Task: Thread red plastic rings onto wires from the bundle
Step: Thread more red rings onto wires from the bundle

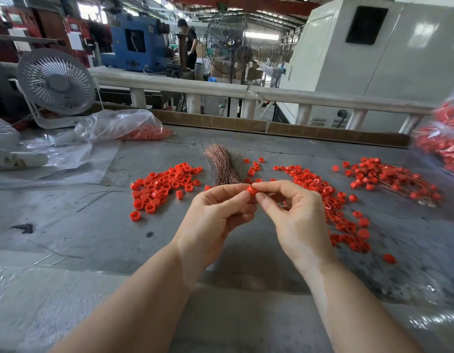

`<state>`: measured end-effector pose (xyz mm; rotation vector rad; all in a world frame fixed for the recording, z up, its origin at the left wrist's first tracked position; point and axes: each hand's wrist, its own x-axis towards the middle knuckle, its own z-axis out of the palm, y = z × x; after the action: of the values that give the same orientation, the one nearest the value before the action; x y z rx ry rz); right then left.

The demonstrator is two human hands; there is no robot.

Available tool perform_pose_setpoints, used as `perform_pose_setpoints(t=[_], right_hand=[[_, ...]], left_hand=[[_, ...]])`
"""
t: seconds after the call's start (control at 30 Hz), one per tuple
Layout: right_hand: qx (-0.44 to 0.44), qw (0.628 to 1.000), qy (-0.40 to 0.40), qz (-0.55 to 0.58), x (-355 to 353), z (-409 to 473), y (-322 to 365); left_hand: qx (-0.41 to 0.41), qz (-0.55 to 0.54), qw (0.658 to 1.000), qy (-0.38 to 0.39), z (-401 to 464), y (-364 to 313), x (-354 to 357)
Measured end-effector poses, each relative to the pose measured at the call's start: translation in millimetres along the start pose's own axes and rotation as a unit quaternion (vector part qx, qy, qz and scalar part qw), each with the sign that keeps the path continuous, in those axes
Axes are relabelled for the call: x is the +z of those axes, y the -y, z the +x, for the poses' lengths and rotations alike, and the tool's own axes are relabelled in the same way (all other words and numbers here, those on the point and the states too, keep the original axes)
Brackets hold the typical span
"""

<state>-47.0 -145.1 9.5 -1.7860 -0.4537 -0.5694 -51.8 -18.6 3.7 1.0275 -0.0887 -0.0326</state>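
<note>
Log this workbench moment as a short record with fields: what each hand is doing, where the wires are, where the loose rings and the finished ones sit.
left hand: pinches one side of a red ring
right hand: pinches the ring's other side
wire in ring: too fine to tell
wire bundle: copper-coloured, lying on the table beyond the hands
loose rings: heap left of the bundle
rings with wires: pile far right; another spread by the right hand
table: grey, scuffed
bagged rings: clear bag at back left
</note>
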Motion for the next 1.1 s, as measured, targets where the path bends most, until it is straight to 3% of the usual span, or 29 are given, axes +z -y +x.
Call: perform_pose_setpoints(t=[0.53, 1.1], right_hand=[[-0.013, 1.000, -0.001, -0.005, -0.4, -0.3, -1.6], [-0.055, 0.998, 0.003, -0.014, -1.7, -0.4, 0.2]], left_hand=[[0.014, 0.012, 1.000, -0.002, -1.9, -0.6, 0.2], [0.086, 0.056, 0.995, -0.015, -2.9, -0.7, 0.9]])
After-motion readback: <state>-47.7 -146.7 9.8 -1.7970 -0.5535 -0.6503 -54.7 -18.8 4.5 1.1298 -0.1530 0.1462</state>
